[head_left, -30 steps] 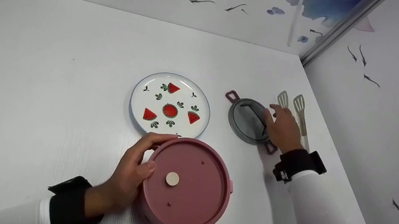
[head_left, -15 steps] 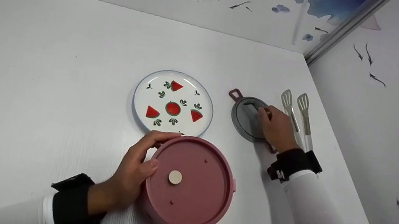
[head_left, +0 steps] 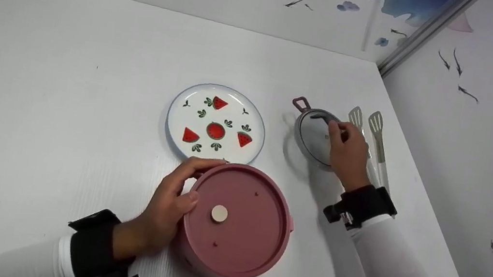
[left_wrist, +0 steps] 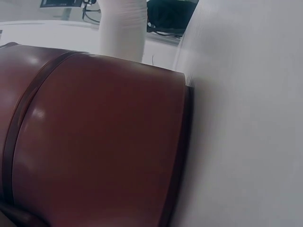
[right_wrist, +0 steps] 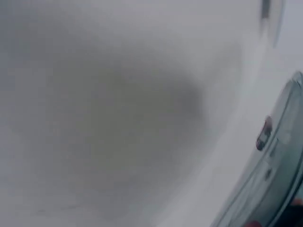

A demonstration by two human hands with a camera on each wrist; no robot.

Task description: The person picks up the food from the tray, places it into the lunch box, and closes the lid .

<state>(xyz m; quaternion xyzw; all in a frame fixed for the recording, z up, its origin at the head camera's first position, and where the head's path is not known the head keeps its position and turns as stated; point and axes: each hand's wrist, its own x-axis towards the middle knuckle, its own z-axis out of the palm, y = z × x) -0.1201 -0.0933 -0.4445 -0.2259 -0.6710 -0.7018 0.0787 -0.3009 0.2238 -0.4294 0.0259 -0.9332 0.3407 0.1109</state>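
In the head view my left hand (head_left: 162, 214) grips the left side of a round pink pot (head_left: 244, 221), its thumb at the rim. The pot's flat pink top has a cream knob (head_left: 219, 213). Its dark red side fills much of the left wrist view. My right hand (head_left: 349, 154) holds the dark bar handle of a round glass lid (head_left: 313, 136), which has a maroon loop (head_left: 301, 103) at its edge. The lid is raised off the table, its ring-shaped shadow falling beside it. In the right wrist view the lid's edge (right_wrist: 265, 175) shows at lower right.
A white plate (head_left: 187, 110) with watermelon pictures lies just behind the pot. Two slotted turners (head_left: 378, 134) lie side by side to the right of the lid, partly behind my right hand. Walls with fish pictures border the white table (head_left: 62, 96) at the back and right.
My right hand has closed round the lid's handle and lifted the lid off the table, moving it slightly away. My left hand has stayed on the pot.
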